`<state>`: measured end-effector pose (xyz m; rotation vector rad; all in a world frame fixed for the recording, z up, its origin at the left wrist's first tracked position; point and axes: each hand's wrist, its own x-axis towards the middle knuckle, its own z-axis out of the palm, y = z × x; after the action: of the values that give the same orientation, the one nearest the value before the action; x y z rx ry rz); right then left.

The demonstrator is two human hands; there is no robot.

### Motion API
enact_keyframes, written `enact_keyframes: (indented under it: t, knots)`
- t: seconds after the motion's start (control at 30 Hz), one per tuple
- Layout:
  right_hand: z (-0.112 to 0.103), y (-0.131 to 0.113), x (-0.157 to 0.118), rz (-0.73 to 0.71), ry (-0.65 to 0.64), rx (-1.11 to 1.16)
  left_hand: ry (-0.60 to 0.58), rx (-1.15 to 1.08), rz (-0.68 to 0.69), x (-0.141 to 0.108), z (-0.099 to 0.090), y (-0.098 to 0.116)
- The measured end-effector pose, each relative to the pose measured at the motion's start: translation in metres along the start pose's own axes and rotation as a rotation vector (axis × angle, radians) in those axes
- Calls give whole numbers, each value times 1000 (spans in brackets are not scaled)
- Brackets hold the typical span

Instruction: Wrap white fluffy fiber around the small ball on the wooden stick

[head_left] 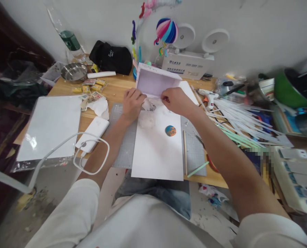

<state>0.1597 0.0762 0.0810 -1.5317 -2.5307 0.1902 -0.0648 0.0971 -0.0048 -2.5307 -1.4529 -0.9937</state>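
A shallow white box [153,82] stands tilted on its side with its pale lilac inside facing me, at the far end of a white board [157,155]. My left hand [132,103] is closed at the box's lower left corner, fingers curled over its edge. At the lower right corner, my right hand [178,100] pinches the edge with bent fingers. Some greyish, crumpled-looking material [149,104] lies between the hands; its kind is unclear. A round blue and orange disc [170,131] lies on the board nearer me.
A grey cutting mat [125,144] lies under the board. To the left are a power bank [92,133] with a looped cable and bagged white sheets [51,125]. A glue gun [209,96] and many white strips [241,117] lie right. A pipe-cleaner balloon [167,31] hangs behind.
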Motion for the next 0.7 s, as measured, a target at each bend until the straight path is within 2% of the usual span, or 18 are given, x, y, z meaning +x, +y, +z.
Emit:
enact_keyframes:
  t: [0.17, 0.3, 0.4, 0.53, 0.63, 0.7]
  knots:
    - [25, 13, -35, 95, 125, 180, 32, 23, -97, 7, -4, -4]
    - [37, 22, -61, 166, 201, 279, 67, 57, -147, 12, -29, -10]
    - [36, 16, -92, 246, 246, 232, 93, 68, -196, 12, -50, -20]
    - [40, -25, -157, 214, 240, 126, 63, 85, -252, 2, -67, -35]
    - [56, -67, -206, 154, 167, 124, 51, 115, -281, -12, -72, -47]
    - [71, -90, -228, 123, 121, 142, 52, 132, -309, -21, -72, -53]
